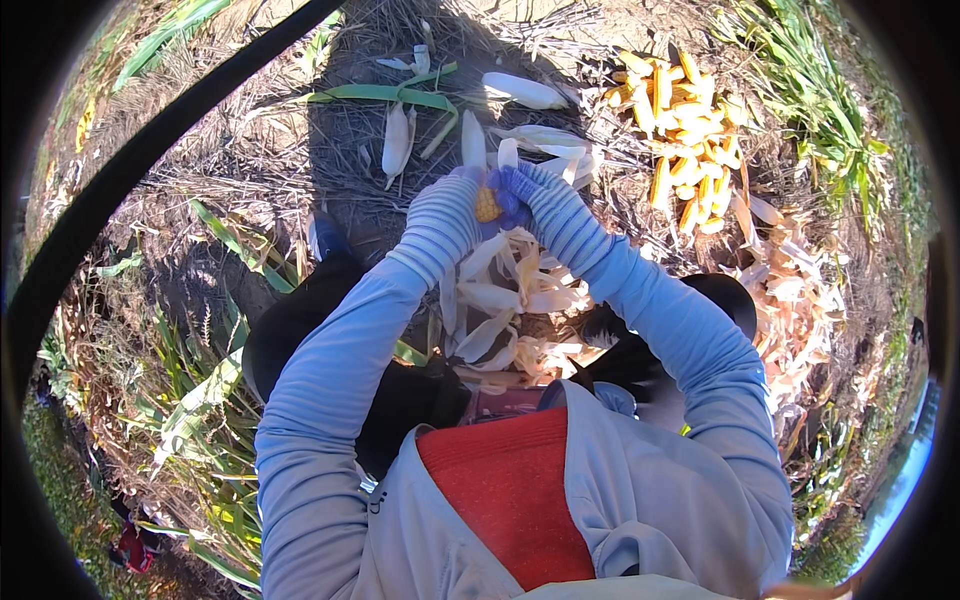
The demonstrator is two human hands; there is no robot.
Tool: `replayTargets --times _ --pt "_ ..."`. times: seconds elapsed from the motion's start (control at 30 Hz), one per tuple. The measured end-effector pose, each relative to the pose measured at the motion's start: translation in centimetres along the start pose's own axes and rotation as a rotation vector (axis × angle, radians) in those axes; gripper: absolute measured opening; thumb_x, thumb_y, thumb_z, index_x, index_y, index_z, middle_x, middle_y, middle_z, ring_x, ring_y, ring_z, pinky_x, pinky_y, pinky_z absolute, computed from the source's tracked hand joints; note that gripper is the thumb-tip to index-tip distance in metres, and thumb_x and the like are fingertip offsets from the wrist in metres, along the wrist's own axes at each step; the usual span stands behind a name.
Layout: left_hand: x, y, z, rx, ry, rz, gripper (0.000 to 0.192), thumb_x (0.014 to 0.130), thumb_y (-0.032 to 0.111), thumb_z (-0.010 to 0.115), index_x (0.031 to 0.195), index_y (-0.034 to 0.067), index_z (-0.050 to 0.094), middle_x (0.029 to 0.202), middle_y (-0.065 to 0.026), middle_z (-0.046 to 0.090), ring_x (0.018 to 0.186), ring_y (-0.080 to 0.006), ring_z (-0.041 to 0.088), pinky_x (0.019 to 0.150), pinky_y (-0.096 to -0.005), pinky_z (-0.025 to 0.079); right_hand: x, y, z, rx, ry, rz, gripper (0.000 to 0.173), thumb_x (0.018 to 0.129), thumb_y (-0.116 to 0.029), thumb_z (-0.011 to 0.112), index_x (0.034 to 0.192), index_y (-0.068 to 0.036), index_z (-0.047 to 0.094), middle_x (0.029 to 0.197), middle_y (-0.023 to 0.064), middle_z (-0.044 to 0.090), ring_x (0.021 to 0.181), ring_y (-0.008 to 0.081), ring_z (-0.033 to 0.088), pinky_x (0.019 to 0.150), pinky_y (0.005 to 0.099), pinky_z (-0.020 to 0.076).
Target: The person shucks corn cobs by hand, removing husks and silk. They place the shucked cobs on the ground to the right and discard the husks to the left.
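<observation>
In the middle of the view both of my gloved hands meet on one corn cob (pixel 488 205), whose yellow kernels show between them. My left hand (pixel 463 180) is at the cob's left side, a pale husk rising just above it. Purple fingers of my right hand (pixel 514 196) wrap the cob from the right, and a strip of husk (pixel 508 153) sticks up above them. Loose pale husks (pixel 491 296) lie on the ground below my hands. Beyond them are several cobs in husk, among them a white one (pixel 523 90) and another (pixel 395 144).
A heap of husked yellow corn cobs (pixel 694 135) lies at the upper right. Dry husks (pixel 795 307) are piled to the right of my knee. Green leaves (pixel 825 97) and stalks border the ground. A dark curved strap or bar (pixel 150 150) crosses the left side.
</observation>
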State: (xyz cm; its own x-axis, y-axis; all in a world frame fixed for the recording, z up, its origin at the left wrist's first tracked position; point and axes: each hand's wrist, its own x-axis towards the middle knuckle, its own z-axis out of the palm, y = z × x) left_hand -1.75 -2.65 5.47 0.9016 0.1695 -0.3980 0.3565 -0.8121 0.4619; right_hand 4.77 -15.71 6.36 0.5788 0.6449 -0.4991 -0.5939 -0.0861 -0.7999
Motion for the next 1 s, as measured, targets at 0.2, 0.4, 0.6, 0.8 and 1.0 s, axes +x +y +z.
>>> replayTargets --times 0.2,0.4,0.6,0.8,1.0 --pt "3.7 -9.4 2.4 -0.226 0.225 -0.281 0.060 0.068 0.035 0.076 0.109 0.000 0.051 0.096 -0.0159 0.063 0.088 -0.0267 0.062 0.079 -0.0342 0.049 -5.7 1.7 1.7 -0.574 -0.661 -0.318 0.015 0.087 -0.014 0.057 0.097 -0.003 0.059 0.083 0.0055 0.061 0.069 0.0147 0.059 0.059 0.0239 0.0483" --pt "2.2 -7.0 -0.7 -0.600 0.452 -0.199 0.060 0.071 0.044 0.074 0.105 0.001 0.052 0.085 -0.0088 0.060 0.075 -0.0183 0.059 0.069 -0.0303 0.049 -8.2 4.0 -0.7 -1.099 -0.675 0.244 0.043 0.082 -0.019 0.061 0.120 -0.007 0.045 0.098 0.0103 0.061 0.090 0.0225 0.059 0.075 0.0331 0.0491" --pt "3.7 -8.1 1.5 -0.902 0.351 -0.080 0.056 0.079 0.055 0.060 0.101 0.004 0.055 0.076 -0.0059 0.058 0.064 -0.0143 0.057 0.060 -0.0284 0.049 -6.9 2.7 -1.1 -1.760 -0.837 -0.094 0.037 0.081 -0.042 0.060 0.093 -0.007 0.065 0.078 0.0161 0.064 0.077 0.0355 0.062 0.071 0.0400 0.0494" --pt "2.5 -6.4 2.0 -1.170 0.094 -0.113 0.057 0.084 0.057 0.050 0.101 0.004 0.055 0.077 -0.0076 0.058 0.065 -0.0164 0.057 0.059 -0.0303 0.049 -1.0 2.7 -4.4 -1.364 -0.454 -0.141 0.041 0.084 -0.039 0.060 0.107 -0.005 0.060 0.089 0.0151 0.064 0.084 0.0260 0.062 0.075 0.0339 0.0492" --pt "1.5 -3.2 2.8 -1.234 -0.138 -0.119 0.061 0.085 0.061 0.043 0.104 0.003 0.049 0.082 -0.0106 0.056 0.067 -0.0204 0.057 0.059 -0.0340 0.051 1.3 2.9 -4.1 -0.565 -0.311 0.091 0.062 0.084 -0.051 0.055 0.123 -0.003 0.049 0.105 0.0097 0.062 0.098 0.0183 0.056 0.083 0.0321 0.0461"
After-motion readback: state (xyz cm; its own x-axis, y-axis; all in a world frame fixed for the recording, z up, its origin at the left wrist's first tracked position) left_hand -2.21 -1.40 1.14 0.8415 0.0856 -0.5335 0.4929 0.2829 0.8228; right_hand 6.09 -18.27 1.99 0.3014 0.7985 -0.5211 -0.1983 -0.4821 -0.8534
